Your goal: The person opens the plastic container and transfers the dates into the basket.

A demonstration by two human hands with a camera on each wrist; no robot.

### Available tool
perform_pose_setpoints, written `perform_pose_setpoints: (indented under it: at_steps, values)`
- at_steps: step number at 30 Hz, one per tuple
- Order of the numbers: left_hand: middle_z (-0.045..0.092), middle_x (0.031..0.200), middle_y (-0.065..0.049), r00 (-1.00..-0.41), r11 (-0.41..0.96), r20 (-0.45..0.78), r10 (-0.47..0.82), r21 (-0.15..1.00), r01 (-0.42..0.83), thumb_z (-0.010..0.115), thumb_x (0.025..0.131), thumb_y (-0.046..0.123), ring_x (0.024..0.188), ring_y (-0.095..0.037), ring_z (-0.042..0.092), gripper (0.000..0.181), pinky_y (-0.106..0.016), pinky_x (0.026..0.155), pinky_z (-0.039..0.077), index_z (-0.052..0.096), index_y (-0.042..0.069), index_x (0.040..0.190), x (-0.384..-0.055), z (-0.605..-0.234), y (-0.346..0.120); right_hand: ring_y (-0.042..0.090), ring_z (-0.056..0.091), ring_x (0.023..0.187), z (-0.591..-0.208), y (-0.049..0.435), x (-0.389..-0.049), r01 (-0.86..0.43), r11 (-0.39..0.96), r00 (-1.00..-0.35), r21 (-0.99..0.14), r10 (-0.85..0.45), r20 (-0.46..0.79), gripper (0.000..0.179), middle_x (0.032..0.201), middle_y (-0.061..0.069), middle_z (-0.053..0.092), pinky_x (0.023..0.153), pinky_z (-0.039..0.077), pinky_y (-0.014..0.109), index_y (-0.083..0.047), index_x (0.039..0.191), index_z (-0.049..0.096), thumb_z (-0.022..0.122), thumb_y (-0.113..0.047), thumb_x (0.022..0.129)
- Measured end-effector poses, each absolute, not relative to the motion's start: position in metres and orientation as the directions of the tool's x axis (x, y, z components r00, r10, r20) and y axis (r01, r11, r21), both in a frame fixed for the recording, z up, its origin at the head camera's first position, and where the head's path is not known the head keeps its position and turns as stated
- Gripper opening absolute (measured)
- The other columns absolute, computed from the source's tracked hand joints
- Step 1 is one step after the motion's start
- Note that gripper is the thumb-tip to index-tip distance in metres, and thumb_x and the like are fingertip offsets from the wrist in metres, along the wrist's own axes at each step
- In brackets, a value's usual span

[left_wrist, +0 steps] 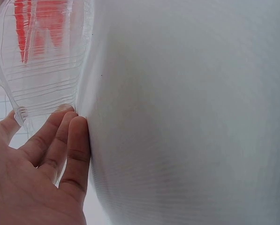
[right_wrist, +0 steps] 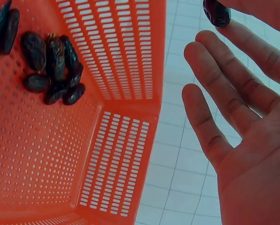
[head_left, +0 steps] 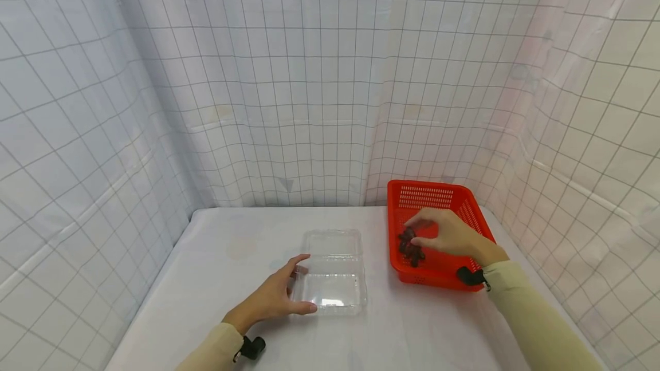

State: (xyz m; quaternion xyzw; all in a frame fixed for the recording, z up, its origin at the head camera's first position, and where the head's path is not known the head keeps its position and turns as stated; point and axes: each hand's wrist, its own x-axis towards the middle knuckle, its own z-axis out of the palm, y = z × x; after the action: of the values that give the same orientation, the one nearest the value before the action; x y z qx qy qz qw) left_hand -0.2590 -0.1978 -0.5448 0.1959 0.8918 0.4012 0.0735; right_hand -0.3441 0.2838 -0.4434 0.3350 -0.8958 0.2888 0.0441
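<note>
A clear plastic clamshell box (head_left: pixel 332 288) lies on the table with its lid (head_left: pixel 332 243) folded back. My left hand (head_left: pixel 275 296) holds the box at its left end, thumb near the front corner and fingers by the hinge side. In the left wrist view, the fingertips (left_wrist: pixel 77 136) touch the ribbed plastic wall (left_wrist: pixel 46 89). My right hand (head_left: pixel 446 236) is over the red basket, pinching a dark, shiny date (right_wrist: pixel 217 13) between thumb and index finger, its other fingers extended. More dates (right_wrist: pixel 55 63) lie clustered on the basket floor, on its left side in the head view.
The red perforated basket (head_left: pixel 438 282) stands right of the box, its slotted walls rising around the dates. White cloth covers the table (head_left: pixel 232 245). Gridded white curtains (head_left: pixel 309 102) close off the back and both sides.
</note>
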Motion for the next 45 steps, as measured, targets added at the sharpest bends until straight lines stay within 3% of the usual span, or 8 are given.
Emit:
perform_pose_setpoints:
  at_steps: [4, 6, 11, 19, 25, 36, 41, 45]
  values:
    - [0.067, 0.160, -0.012, -0.916, 0.603, 0.017, 0.400, 0.748, 0.277, 0.105, 0.085, 0.048, 0.140, -0.030, 0.062, 0.124, -0.037, 0.103, 0.063, 0.033, 0.018, 0.182, -0.259, -0.545, -0.196, 0.026, 0.082, 0.120, -0.444, 0.290, -0.348, -0.613, 0.625, -0.782, -0.483, -0.567, 0.259, 0.040, 0.129, -0.005, 0.086, 0.109, 0.070, 0.053, -0.024, 0.136, 0.081, 0.095, -0.017, 0.100]
    - [0.067, 0.160, -0.012, -0.916, 0.601, 0.017, 0.400, 0.750, 0.277, 0.105, 0.085, 0.049, 0.140, -0.030, 0.062, 0.125, -0.039, 0.104, 0.064, 0.033, 0.018, 0.182, -0.259, -0.545, -0.196, 0.029, 0.081, 0.120, -0.443, 0.293, -0.350, -0.608, 0.636, -0.787, -0.475, -0.562, 0.255, 0.039, 0.128, -0.006, 0.085, 0.109, 0.069, 0.055, -0.023, 0.136, 0.082, 0.094, -0.018, 0.100]
    - [0.067, 0.160, -0.012, -0.916, 0.603, 0.021, 0.402, 0.746, 0.282, 0.104, 0.086, 0.049, 0.140, -0.029, 0.061, 0.124, -0.039, 0.103, 0.064, 0.032, 0.019, 0.182, -0.260, -0.546, -0.196, 0.027, 0.080, 0.119, -0.443, 0.299, -0.354, -0.577, 0.666, -0.811, -0.473, -0.537, 0.234, 0.038, 0.125, -0.010, 0.084, 0.109, 0.069, 0.052, -0.022, 0.136, 0.082, 0.094, -0.017, 0.100]
    - [0.066, 0.161, -0.013, -0.918, 0.604, 0.012, 0.397, 0.750, 0.271, 0.105, 0.086, 0.048, 0.141, -0.030, 0.061, 0.124, -0.038, 0.103, 0.063, 0.032, 0.019, 0.183, -0.258, -0.546, -0.196, 0.020, 0.079, 0.120, -0.445, 0.307, -0.360, -0.548, 0.686, -0.829, -0.478, -0.524, 0.198, 0.037, 0.127, -0.006, 0.085, 0.108, 0.069, 0.042, -0.019, 0.138, 0.081, 0.092, -0.018, 0.102]
    - [0.066, 0.161, -0.011, -0.918, 0.598, 0.011, 0.397, 0.755, 0.268, 0.105, 0.087, 0.046, 0.142, -0.028, 0.060, 0.124, -0.037, 0.102, 0.062, 0.032, 0.019, 0.183, -0.258, -0.545, -0.196, 0.023, 0.079, 0.121, -0.447, 0.313, -0.364, -0.519, 0.689, -0.843, -0.506, -0.510, 0.171, 0.038, 0.128, -0.004, 0.085, 0.108, 0.070, 0.047, -0.018, 0.139, 0.081, 0.092, -0.019, 0.103]
    - [0.067, 0.159, -0.012, -0.921, 0.611, 0.015, 0.389, 0.744, 0.270, 0.105, 0.086, 0.048, 0.138, -0.028, 0.062, 0.124, -0.037, 0.101, 0.063, 0.032, 0.019, 0.183, -0.259, -0.545, -0.195, 0.023, 0.080, 0.122, -0.449, 0.322, -0.371, -0.513, 0.686, -0.845, -0.515, -0.509, 0.164, 0.038, 0.130, -0.001, 0.085, 0.110, 0.069, 0.045, -0.016, 0.139, 0.081, 0.091, -0.022, 0.103]
    - [0.066, 0.160, -0.012, -0.921, 0.612, 0.013, 0.389, 0.744, 0.269, 0.105, 0.086, 0.048, 0.139, -0.027, 0.062, 0.124, -0.038, 0.102, 0.063, 0.032, 0.019, 0.183, -0.261, -0.546, -0.196, 0.026, 0.080, 0.123, -0.451, 0.323, -0.372, -0.512, 0.701, -0.851, -0.496, -0.494, 0.181, 0.037, 0.133, 0.006, 0.086, 0.111, 0.069, 0.048, -0.013, 0.139, 0.082, 0.091, -0.018, 0.103]
    - [0.066, 0.160, -0.013, -0.920, 0.613, 0.015, 0.391, 0.741, 0.273, 0.105, 0.086, 0.048, 0.139, -0.028, 0.062, 0.125, -0.037, 0.102, 0.063, 0.031, 0.018, 0.183, -0.260, -0.546, -0.196, 0.027, 0.080, 0.123, -0.452, 0.325, -0.372, -0.511, 0.709, -0.853, -0.486, -0.489, 0.184, 0.036, 0.134, 0.011, 0.086, 0.110, 0.068, 0.045, -0.013, 0.138, 0.082, 0.090, -0.015, 0.103]
